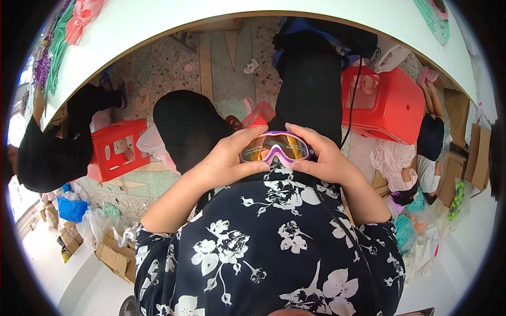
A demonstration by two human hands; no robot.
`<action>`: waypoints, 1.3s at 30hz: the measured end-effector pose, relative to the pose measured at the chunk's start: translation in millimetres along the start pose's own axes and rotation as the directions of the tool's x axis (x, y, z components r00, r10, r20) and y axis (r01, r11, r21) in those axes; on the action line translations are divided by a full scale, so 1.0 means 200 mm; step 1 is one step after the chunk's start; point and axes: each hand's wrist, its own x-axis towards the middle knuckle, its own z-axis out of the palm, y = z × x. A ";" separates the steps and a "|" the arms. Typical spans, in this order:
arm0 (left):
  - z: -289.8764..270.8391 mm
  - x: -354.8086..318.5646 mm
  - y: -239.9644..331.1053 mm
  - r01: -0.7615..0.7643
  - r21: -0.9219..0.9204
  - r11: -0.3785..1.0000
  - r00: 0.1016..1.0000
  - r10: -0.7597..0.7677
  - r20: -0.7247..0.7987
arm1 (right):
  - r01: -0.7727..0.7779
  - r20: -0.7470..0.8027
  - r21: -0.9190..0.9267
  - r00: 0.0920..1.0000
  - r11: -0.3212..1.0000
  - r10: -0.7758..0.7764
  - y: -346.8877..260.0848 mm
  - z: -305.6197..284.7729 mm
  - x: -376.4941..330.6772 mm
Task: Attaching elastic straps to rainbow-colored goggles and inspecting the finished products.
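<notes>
A pair of goggles (pixel 277 147) with a purple frame and a shiny, orange-tinted mirrored lens is held level over my lap, close to my waist. My left hand (pixel 235 152) is closed round its left end, thumb along the lower rim and fingers at the upper edge. Gripping the other end in the same way is my right hand (pixel 323 158), its thumb beside the nose piece. The lens faces up toward the head view. Most of the strap and the back of the goggles are hidden by my hands.
A white table (pixel 158 29) curves across the far side, with green strands (pixel 57 50) at its left. Red plastic stools (pixel 120 151) stand left and right (pixel 400 105). Other people sit at both sides. Cardboard boxes (pixel 117 255) and plastic bags (pixel 74 209) lie around.
</notes>
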 end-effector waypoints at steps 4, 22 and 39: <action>0.07 -0.03 -0.02 -0.016 -0.040 0.999 0.998 0.014 -0.065 | -0.035 0.016 0.106 0.999 0.994 0.034 0.03 0.03 -0.04; 0.24 0.10 0.00 -0.269 0.426 0.864 0.786 0.453 -0.421 | 0.153 -0.512 -0.281 0.811 0.947 -0.283 0.03 0.23 0.04; 0.23 0.10 0.02 -0.108 0.313 0.944 0.860 0.246 -0.447 | 0.089 -0.414 -0.144 0.899 0.986 -0.142 0.03 0.17 0.04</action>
